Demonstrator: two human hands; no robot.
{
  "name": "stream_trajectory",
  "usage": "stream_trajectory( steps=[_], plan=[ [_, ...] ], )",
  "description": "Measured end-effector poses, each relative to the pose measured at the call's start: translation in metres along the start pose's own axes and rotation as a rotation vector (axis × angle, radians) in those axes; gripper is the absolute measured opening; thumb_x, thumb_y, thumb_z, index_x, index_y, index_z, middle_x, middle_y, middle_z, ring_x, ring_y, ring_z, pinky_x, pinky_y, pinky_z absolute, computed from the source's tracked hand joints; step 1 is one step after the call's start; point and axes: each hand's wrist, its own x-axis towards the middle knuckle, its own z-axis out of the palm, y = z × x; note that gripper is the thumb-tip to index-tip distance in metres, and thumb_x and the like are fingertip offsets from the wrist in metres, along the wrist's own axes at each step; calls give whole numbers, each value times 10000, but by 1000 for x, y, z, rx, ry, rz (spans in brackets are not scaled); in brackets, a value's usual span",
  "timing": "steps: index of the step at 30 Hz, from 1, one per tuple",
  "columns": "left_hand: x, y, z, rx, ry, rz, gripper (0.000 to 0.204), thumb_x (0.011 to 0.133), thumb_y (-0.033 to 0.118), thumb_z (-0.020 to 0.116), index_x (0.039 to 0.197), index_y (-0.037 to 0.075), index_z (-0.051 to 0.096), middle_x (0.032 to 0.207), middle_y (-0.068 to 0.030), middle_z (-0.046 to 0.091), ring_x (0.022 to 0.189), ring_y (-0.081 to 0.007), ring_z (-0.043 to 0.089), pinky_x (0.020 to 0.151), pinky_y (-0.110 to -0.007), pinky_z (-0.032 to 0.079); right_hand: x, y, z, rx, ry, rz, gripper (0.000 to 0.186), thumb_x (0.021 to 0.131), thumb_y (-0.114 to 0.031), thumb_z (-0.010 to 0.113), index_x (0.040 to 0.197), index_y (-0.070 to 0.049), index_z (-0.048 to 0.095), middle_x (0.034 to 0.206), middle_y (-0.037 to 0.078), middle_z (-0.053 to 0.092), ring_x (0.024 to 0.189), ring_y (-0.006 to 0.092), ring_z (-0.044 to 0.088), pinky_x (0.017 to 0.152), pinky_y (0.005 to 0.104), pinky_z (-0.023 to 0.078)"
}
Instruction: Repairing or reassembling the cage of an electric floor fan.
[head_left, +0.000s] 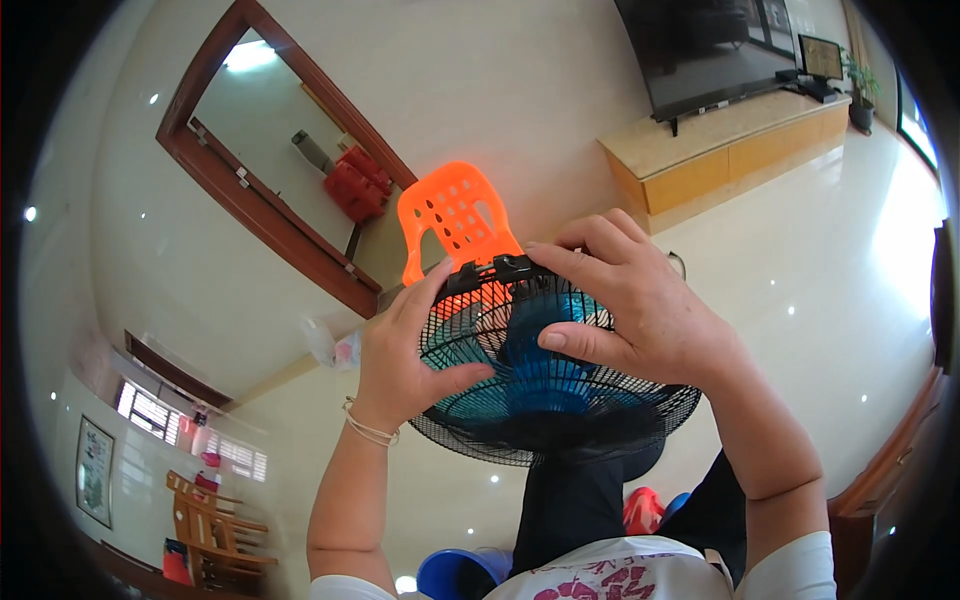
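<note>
Hanging at far left on the pale wall: a framed picture (95,470), tall and dark-edged, print too small to make out. Standing just right of it, low in view: a wooden chair (205,525) with something red beside its base. Leaning higher up: a brown door frame (255,215), with stacked red crates (355,185) showing through the opening.

Gripping the near-left rim of a black wire fan guard (545,385): the left hand (405,350), fingers curled over the edge, thumb pressing on the grille, thin bracelets circling the wrist. Showing blue through the wires: the fan blades (525,385). Standing right behind the guard: an orange plastic chair (460,220) with a perforated back.

Clamping the guard's top from the right: the right hand (630,300), fingertips reaching the black clip (495,272) at the rim, thumb lying across the grille. Both hands apart, each closing on the guard, holding it central above the knees.

Sitting at upper right: a light wooden cabinet (720,150) under a dark television (700,50).
</note>
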Motion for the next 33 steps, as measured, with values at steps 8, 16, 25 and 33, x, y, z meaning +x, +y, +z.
stream_trajectory(
  steps=[8, 16, 25, 33],
  plan=[
    [-7, -7, 1, -28, 23, -84, 1041, 616, 633, 800, 1352, -24, 471, 1182, -156, 635, 1076, -249, 638, 948, -346, 476, 1, -1, 5, -36, 14, 3, 542, 861, -422, 658, 1215, -18, 582, 1054, 145, 547, 1002, 314, 495, 928, 418, 424],
    [-7, -9, 4, -37, 38, -34, 1000, 597, 551, 841, 1342, -12, 485, 1211, -165, 624, 1082, -263, 639, 937, -354, 493, 0, 2, 6, -43, 17, -26, 560, 837, -413, 683, 1216, -13, 586, 1075, 152, 546, 999, 322, 499, 903, 416, 431],
    [-6, -9, 1, -31, 36, -4, 944, 590, 481, 867, 1326, 11, 511, 1248, -164, 612, 1086, -284, 640, 928, -360, 511, 1, 0, 5, -61, -3, -30, 560, 847, -428, 668, 1215, -13, 589, 1081, 150, 547, 1011, 320, 500, 911, 418, 423],
    [-7, -10, 3, -26, 41, 25, 950, 588, 472, 868, 1328, 1, 504, 1264, -168, 603, 1100, -285, 632, 938, -366, 508, -1, 3, 6, -81, 9, -50, 594, 835, -430, 679, 1225, 7, 574, 1099, 161, 538, 983, 328, 498, 872, 421, 434]
  ],
)
